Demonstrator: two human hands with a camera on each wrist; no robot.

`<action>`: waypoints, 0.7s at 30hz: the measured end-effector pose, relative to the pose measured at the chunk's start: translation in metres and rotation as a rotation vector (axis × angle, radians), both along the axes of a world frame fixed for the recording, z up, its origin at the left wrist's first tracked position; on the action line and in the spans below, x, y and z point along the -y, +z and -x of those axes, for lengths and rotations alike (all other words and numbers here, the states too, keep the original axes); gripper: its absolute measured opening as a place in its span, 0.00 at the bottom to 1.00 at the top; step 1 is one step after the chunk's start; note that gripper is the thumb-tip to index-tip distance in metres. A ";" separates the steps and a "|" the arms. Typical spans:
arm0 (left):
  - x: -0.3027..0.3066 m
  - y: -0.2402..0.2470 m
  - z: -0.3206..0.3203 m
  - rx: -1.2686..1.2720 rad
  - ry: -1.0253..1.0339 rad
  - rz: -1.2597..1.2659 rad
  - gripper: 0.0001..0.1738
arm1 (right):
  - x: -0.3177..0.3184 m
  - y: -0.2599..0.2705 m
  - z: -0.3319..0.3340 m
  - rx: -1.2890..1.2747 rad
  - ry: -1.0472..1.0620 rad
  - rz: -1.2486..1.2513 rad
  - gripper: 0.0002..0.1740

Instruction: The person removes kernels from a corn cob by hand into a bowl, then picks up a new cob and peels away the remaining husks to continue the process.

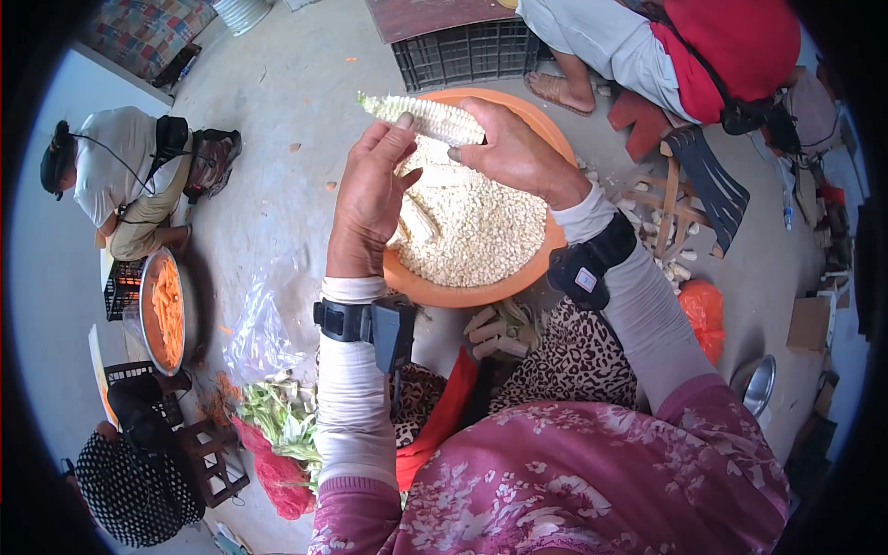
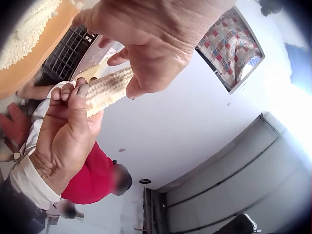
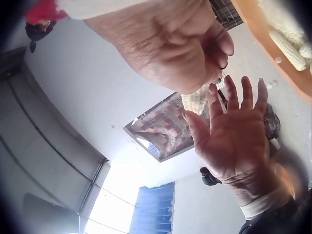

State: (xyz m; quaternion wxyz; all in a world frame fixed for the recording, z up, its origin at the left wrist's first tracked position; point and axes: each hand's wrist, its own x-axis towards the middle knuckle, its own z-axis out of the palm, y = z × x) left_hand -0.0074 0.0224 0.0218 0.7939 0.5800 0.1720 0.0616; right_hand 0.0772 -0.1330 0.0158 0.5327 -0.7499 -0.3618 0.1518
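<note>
My right hand [image 1: 518, 153] grips one end of a white corn cob [image 1: 439, 120], with the thumb on it and the fingertips curled round, as the left wrist view shows. My left hand [image 1: 368, 180] is at the cob's other end, its thumb against the side. In the right wrist view the fingers of this left hand [image 3: 231, 131] are straight and spread. Pale rows cover the cob [image 2: 109, 90]. Below both hands, a large orange basin [image 1: 435, 296] holds loose white kernels [image 1: 490, 227]. Another cob [image 1: 418, 218] lies on the kernels, partly behind my left hand.
Husks and stripped cobs [image 1: 504, 328] lie by my knees. A plastic bag [image 1: 264, 319] and green husks [image 1: 277, 416] are at left. Farther left, people sit near a bowl of orange strips [image 1: 166, 310]. A person in red [image 1: 731, 55] sits beyond the basin, near a black crate [image 1: 467, 55].
</note>
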 end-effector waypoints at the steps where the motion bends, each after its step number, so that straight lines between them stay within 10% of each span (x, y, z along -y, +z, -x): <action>1: -0.001 0.000 0.000 0.038 0.007 0.074 0.14 | 0.000 0.000 0.000 -0.005 0.013 0.010 0.23; 8: -0.013 -0.013 -0.003 0.021 0.022 0.035 0.14 | -0.002 -0.004 0.004 -0.044 0.140 0.020 0.22; 15: -0.005 -0.003 -0.003 0.110 0.181 0.258 0.22 | -0.013 -0.008 0.023 -0.845 0.398 -0.268 0.24; 21: -0.006 -0.010 -0.007 0.144 0.215 0.342 0.24 | -0.021 -0.009 0.026 -0.694 0.414 -0.111 0.22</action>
